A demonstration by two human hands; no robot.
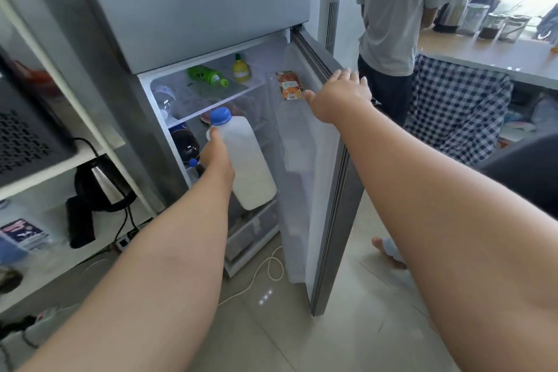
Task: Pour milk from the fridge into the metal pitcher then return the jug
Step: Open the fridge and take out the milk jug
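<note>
The fingers of the left hand (216, 157) wrap round the handle side of the milk jug (247, 160), the thumb up near its neck; the fingertips themselves are hidden behind the jug. The jug hangs tilted in front of the open fridge (193, 9), just below the middle of the view, its blue cap (220, 116) leaning toward 11 o'clock. It is translucent, and white milk fills roughly its lower third.

The right hand (339, 93) lies with fingers nearly straight over the top edge of the fridge door (317, 160), toward 1 o'clock; whether the fingertips curl behind the edge cannot be told. An orange carton (290, 86) stands in the door's upper rack, just left of that hand.

On the top glass shelf of the fridge, at 12 o'clock, a green bottle (206, 75) lies on its side next to an upright yellow lemon-shaped bottle (241, 69). A clear plastic bottle (164, 98) sits in a tray at the left, and a dark bottle (185, 142) lies below it, just left of the holding hand.

At 9 o'clock a white shelf holds a black kettle (99, 184). A white cable (265, 272) loops on the tiled floor below the fridge. At 2 o'clock a person in a grey shirt (398, 9) stands by a surface (483, 54) carrying clear jars (495, 26) with dark contents low down.
</note>
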